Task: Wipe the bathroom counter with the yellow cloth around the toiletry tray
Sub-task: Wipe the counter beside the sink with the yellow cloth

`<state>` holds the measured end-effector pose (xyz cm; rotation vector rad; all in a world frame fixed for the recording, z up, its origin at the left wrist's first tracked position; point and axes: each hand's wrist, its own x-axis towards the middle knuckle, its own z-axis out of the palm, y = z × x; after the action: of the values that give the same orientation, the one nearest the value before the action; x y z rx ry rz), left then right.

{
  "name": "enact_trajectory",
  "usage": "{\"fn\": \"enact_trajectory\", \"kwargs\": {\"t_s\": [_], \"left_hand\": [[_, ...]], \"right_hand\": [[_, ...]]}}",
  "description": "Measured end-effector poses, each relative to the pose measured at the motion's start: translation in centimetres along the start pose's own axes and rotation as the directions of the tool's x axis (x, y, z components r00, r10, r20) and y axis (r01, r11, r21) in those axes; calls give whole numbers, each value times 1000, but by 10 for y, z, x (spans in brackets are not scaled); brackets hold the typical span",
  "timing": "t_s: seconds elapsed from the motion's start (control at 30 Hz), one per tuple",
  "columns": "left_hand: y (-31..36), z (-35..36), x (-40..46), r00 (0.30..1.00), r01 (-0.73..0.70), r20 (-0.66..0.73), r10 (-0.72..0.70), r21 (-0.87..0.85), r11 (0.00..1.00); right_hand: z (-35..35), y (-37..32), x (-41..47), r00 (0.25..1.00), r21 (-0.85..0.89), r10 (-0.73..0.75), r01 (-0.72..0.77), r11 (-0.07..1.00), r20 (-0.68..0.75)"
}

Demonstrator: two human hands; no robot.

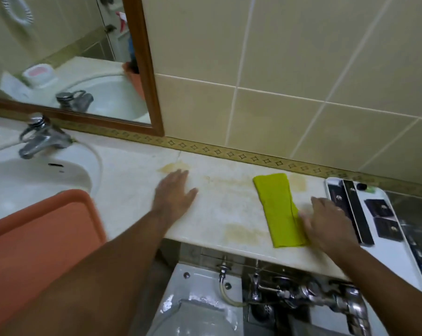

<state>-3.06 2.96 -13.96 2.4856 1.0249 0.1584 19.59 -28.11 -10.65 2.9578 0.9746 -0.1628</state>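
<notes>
A folded yellow cloth (279, 209) lies flat on the pale marble counter (219, 200), which shows several yellowish stains. My right hand (326, 224) rests at the cloth's right edge, fingers touching it near its lower part, not clearly gripping. My left hand (174, 197) lies flat and open on the counter to the left, apart from the cloth. The white toiletry tray (394, 253) with black packets sits at the counter's right end, just right of my right hand.
A white sink (35, 180) with a chrome faucet (41, 137) is at the left. An orange tray (40, 251) covers the sink's near side. A wood-framed mirror (144, 69) and tiled wall stand behind. Below the counter edge are a toilet tank and chrome pipes (302, 292).
</notes>
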Motion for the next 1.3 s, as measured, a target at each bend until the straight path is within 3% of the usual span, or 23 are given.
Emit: {"fn": "enact_trajectory", "kwargs": {"t_s": [0.13, 0.23, 0.33, 0.43, 0.53, 0.57, 0.6, 0.67, 0.7, 0.73, 0.77, 0.83, 0.87, 0.93, 1.0, 1.03, 1.13, 1.17, 1.2, 1.23, 1.3], "left_hand": [[-84, -6, 6, 989, 146, -77, -126, 365, 919], [-105, -7, 8, 986, 167, -56, -157, 369, 914], [-114, 2, 16, 989, 147, -74, -129, 345, 927], [-118, 6, 17, 988, 139, -109, -107, 364, 921], [-121, 7, 20, 988, 134, -118, -96, 378, 916], [-120, 6, 20, 989, 130, -110, -94, 378, 917], [-120, 6, 19, 989, 131, -107, -98, 372, 919], [-119, 5, 18, 989, 133, -111, -99, 366, 921], [-119, 4, 18, 989, 132, -106, -100, 370, 920], [-118, 3, 19, 990, 128, -97, -99, 375, 918], [-118, 2, 18, 991, 128, -92, -100, 379, 917], [-117, 3, 18, 991, 127, -94, -99, 370, 920], [-117, 3, 18, 990, 130, -95, -102, 371, 919], [-116, 2, 18, 990, 133, -94, -106, 374, 918], [-115, 0, 17, 990, 132, -90, -106, 377, 917], [-114, -1, 16, 990, 134, -84, -110, 378, 916], [-112, -2, 15, 990, 138, -74, -118, 378, 916], [-112, -3, 15, 990, 137, -67, -121, 375, 917], [-112, -3, 15, 991, 136, -65, -120, 372, 918], [-112, -2, 15, 991, 134, -67, -117, 369, 920], [-114, -1, 16, 991, 130, -79, -109, 368, 921]], "right_hand": [[23, -35, 21, 966, 53, -243, 239, 970, 91], [36, -53, 41, 977, 141, -179, 162, 977, 119], [52, -77, 61, 991, -14, -135, 135, 991, 9], [55, -124, 82, 971, -106, -226, 218, 970, -73], [55, -189, 100, 945, -66, -327, 327, 943, 0], [57, -203, 92, 895, -84, -446, 446, 891, 20], [60, -207, 79, 787, -73, -615, 617, 784, 45], [59, -181, 44, 453, 57, -884, 886, 461, 114], [56, -156, 35, 365, 129, -923, 916, 379, 119], [53, -127, 35, 374, 164, -921, 907, 388, 110], [48, -100, 43, 457, 164, -885, 869, 466, 95], [36, -70, 69, 693, 147, -718, 705, 693, 64], [35, -72, 85, 767, 122, -639, 630, 767, 52], [36, -108, 107, 831, 70, -555, 553, 830, 17], [42, -161, 105, 813, 43, -582, 581, 813, 17], [46, -182, 93, 748, 32, -664, 663, 748, 24], [57, -174, 33, 380, 65, -913, 917, 393, 149], [54, -151, 20, 299, 94, -932, 942, 323, 204], [49, -123, 18, 272, 96, -937, 950, 298, 218], [45, -94, 26, 332, 66, -921, 934, 352, 204], [31, -58, 54, 582, 56, -797, 801, 596, 164]]}}
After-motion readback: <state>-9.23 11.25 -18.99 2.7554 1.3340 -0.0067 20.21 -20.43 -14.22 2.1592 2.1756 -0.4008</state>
